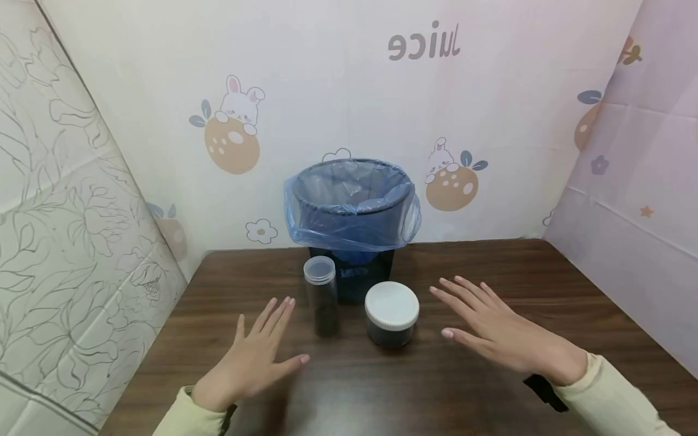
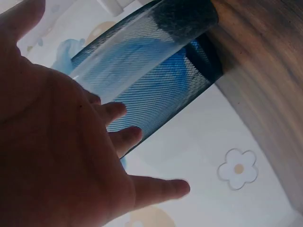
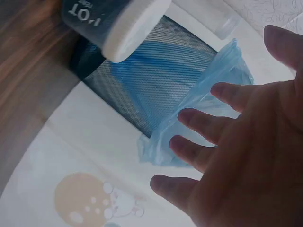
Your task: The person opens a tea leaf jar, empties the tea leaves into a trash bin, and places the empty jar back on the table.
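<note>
My left hand (image 1: 248, 357), fingers spread and palm down, hovers over the table left of a tall clear canister (image 1: 323, 297). The canister has a translucent screw lid and dark contents at its bottom, which the left wrist view also shows. On the other side, my right hand (image 1: 491, 330) is spread beside a short jar (image 1: 391, 318) with a ribbed white lid and a dark body. White lettering on the jar (image 3: 90, 14) shows in the right wrist view. Neither hand holds anything.
Behind the two containers stands a dark mesh bin (image 1: 365, 278) lined with a blue plastic bag (image 1: 354, 227). The brown wooden table (image 1: 338, 399) meets a printed back curtain (image 1: 338, 72), with further patterned sheets at left and right.
</note>
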Demonstrator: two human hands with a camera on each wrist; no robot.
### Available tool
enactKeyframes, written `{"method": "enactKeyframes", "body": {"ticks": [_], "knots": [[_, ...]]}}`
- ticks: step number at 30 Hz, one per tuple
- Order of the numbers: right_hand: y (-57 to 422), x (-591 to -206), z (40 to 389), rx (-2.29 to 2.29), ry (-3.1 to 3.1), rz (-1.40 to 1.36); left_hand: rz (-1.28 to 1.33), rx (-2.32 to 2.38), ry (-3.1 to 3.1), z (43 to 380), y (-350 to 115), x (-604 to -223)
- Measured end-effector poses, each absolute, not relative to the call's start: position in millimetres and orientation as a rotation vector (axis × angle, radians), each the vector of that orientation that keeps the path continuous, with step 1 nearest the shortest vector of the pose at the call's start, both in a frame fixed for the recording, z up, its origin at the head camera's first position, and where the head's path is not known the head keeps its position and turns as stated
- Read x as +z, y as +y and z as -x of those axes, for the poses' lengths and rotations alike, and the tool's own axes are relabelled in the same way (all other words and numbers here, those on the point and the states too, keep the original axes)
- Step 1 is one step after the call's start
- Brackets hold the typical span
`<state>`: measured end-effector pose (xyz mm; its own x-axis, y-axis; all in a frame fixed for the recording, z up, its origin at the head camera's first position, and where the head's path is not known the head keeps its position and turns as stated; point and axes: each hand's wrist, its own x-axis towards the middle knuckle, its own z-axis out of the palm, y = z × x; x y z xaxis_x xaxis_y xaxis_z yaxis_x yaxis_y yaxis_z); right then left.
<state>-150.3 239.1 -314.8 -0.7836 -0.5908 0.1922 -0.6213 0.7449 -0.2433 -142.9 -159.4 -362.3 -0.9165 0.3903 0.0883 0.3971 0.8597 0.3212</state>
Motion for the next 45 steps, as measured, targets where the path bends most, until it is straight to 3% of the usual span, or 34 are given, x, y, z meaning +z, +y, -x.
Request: {"method": "enactKeyframes", "body": {"ticks": [12, 21, 33, 45], "knots": [[189.7, -294.5, 187.6, 0.406, -2.877, -1.210, 0.613, -0.755, -3.038, 197.6, -153.0, -384.8], [146.5, -285.0, 213.6, 0.443, -2.915, -1.352, 0.612, -1.047, -2.970, 219.1, -139.1, -403.7], [89.8, -283.3, 244.8, 0.289, -2.951, -1.266, 0.389, -1.410, -2.806, 234.9, -125.5, -420.2], [58.4, -290.1, 257.9, 0.241, -2.850, -1.195, 0.533, -1.579, -2.676, 243.2, -118.2, -432.7]]}}
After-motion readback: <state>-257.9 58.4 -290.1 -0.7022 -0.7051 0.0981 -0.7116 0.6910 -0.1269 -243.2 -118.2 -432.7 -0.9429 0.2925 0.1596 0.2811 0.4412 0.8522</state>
